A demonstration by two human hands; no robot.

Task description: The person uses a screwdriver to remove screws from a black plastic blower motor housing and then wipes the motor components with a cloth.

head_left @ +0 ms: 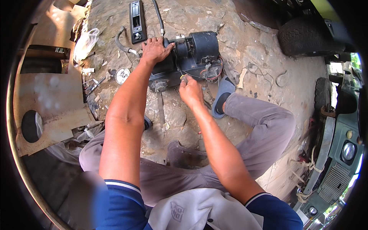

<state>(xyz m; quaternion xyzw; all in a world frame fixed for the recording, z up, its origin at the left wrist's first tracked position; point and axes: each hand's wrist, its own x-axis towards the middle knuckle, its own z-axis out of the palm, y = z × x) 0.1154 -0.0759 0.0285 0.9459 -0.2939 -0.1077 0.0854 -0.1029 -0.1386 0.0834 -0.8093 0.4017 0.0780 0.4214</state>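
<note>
Outdoors, two hands work on one black blower unit (189,57) lying on the stone ground (268,65).

Left hand (155,50) lies flat with fingers spread on the unit's top left edge, pressing rather than gripping; right hand (190,91), just below the unit, pinches a thin yellow wire end (183,78) between fingertips. One tangle of red wires (212,73) hangs at the unit's right; a tug could likely snap or cross them. Left of the unit lie one round gauge (122,75) and one curved hose (123,45); above it, one black panel (137,21). One sandalled foot (222,96) rests below-right.
</note>
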